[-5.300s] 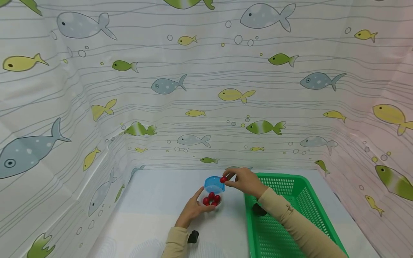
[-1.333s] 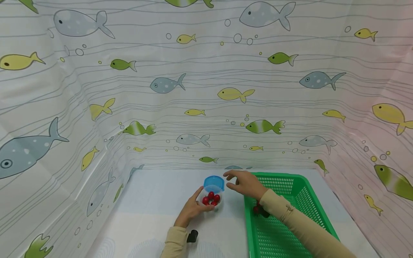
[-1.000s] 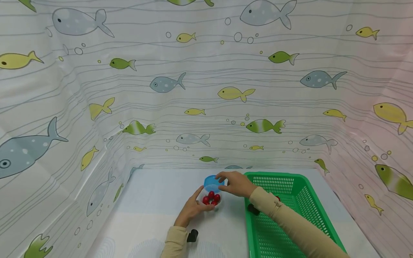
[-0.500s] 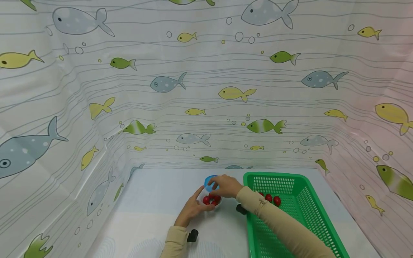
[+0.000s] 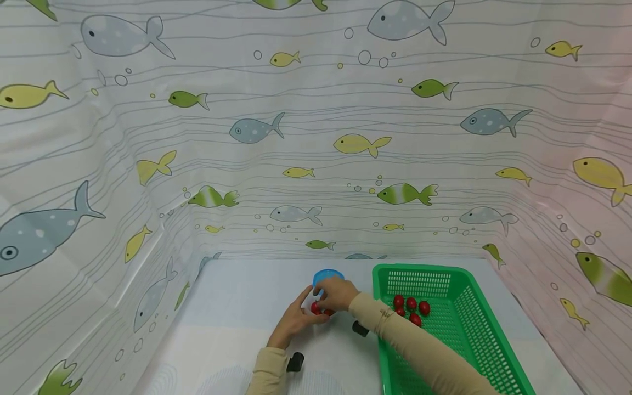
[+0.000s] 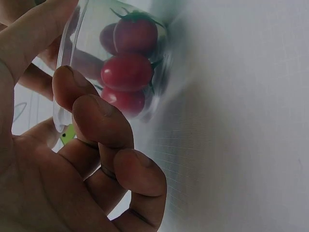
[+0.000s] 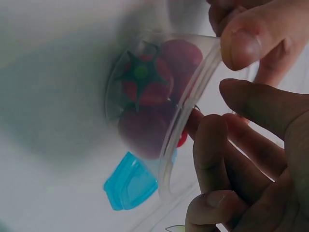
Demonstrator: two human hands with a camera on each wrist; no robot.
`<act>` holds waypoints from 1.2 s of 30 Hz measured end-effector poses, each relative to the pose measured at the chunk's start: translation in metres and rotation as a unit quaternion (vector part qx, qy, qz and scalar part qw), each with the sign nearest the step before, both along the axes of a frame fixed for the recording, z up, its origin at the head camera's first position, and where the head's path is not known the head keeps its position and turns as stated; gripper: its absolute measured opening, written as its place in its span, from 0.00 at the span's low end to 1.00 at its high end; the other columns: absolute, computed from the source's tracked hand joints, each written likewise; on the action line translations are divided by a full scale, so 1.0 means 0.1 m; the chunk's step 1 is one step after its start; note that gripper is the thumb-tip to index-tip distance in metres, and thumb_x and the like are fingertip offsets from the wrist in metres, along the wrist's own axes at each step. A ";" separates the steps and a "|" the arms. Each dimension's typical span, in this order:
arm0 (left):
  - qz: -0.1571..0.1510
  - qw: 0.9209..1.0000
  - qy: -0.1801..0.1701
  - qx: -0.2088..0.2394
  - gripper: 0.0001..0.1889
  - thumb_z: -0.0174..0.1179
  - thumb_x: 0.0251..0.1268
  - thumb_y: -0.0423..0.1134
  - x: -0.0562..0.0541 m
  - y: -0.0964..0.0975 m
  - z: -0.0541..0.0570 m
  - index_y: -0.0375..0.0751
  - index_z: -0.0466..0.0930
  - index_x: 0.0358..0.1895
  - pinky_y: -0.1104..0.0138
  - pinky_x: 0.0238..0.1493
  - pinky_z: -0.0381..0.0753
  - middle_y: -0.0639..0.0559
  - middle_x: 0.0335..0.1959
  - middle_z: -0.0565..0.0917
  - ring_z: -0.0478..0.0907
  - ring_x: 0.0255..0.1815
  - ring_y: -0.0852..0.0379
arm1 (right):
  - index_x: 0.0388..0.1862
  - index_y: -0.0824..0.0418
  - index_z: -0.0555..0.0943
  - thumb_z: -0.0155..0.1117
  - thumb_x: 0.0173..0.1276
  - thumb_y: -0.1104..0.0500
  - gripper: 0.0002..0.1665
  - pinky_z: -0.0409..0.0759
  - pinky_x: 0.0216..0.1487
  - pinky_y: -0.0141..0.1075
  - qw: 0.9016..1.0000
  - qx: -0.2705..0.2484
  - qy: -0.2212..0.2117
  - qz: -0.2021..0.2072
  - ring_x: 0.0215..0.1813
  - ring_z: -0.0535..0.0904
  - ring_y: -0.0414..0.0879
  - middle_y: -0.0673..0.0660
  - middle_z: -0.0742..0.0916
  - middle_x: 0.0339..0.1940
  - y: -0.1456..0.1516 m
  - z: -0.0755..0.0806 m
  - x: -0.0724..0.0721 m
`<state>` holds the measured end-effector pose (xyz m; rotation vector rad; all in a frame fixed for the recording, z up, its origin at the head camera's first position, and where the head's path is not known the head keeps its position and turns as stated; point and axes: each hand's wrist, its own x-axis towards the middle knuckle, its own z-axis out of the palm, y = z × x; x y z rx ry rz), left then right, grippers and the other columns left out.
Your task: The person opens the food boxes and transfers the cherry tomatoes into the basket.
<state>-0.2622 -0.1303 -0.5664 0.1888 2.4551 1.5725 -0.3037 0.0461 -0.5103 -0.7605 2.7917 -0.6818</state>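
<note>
My left hand (image 5: 294,321) grips a small clear plastic tub (image 7: 179,118) near the middle of the table, thumb and fingers about its rim. Inside are several red cherry tomatoes (image 6: 126,72), some with green calyxes. Over the tub's mouth is my right hand (image 5: 337,293), its index fingertip dipping past the rim in the right wrist view. That hand's thumb stands apart from the index finger, with no tomato showing between them. Just behind the tub lies a blue lid (image 5: 327,272), partly covered by the right hand.
To the right stands a green perforated plastic basket (image 5: 464,274). Several tomatoes (image 5: 411,303) lie in its back left part, and the right forearm crosses its left side. Fish-patterned sheeting (image 5: 316,181) encloses the table at the back and sides.
My right hand, pinching a tomato in the oldest frame, is later without it and has moved left and down to the tub. Tomatoes in the basket show as the arm shifts. My left hand stays put.
</note>
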 end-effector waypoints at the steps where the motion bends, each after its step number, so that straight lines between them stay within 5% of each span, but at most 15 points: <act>1: 0.000 1.000 0.001 -0.001 0.54 0.78 0.53 0.52 0.00 0.00 0.00 0.49 0.55 0.81 0.61 0.38 0.69 0.53 0.23 0.73 0.70 0.31 0.55 | 0.51 0.56 0.87 0.75 0.64 0.56 0.17 0.82 0.45 0.48 1.000 0.003 0.001 -0.001 0.41 0.85 0.40 0.47 0.91 0.37 -0.01 -0.01 0.00; 14: 0.004 1.000 0.016 -0.007 0.53 0.78 0.53 0.50 0.00 0.01 0.00 0.47 0.56 0.81 0.61 0.38 0.70 0.51 0.27 0.75 0.71 0.31 0.56 | 0.45 0.56 0.90 0.76 0.62 0.53 0.14 0.83 0.37 0.43 0.998 0.046 0.020 -0.023 0.35 0.81 0.39 0.46 0.89 0.33 -0.12 -0.16 -0.02; 21: 0.011 1.000 0.022 -0.012 0.53 0.78 0.51 0.47 0.01 0.01 0.00 0.48 0.57 0.80 0.57 0.45 0.69 0.50 0.31 0.73 0.69 0.34 0.54 | 0.38 0.56 0.91 0.76 0.62 0.50 0.12 0.77 0.29 0.37 0.997 0.054 0.025 -0.044 0.26 0.76 0.37 0.43 0.84 0.24 -0.19 -0.30 -0.02; 30: 0.014 0.999 0.028 -0.007 0.53 0.79 0.50 0.47 0.01 0.01 0.02 0.47 0.58 0.80 0.48 0.55 0.70 0.37 0.60 0.76 0.70 0.48 0.46 | 0.31 0.54 0.89 0.76 0.60 0.48 0.11 0.78 0.29 0.40 0.994 0.075 0.035 -0.075 0.25 0.74 0.39 0.43 0.82 0.20 -0.26 -0.24 0.02; 36: 0.013 1.000 0.025 -0.014 0.53 0.78 0.50 0.47 -0.01 0.01 0.00 0.47 0.57 0.81 0.54 0.49 0.69 0.41 0.49 0.79 0.70 0.40 0.51 | 0.29 0.52 0.87 0.77 0.59 0.49 0.10 0.77 0.28 0.40 0.994 0.071 0.035 -0.075 0.24 0.74 0.38 0.42 0.81 0.19 -0.27 -0.25 0.01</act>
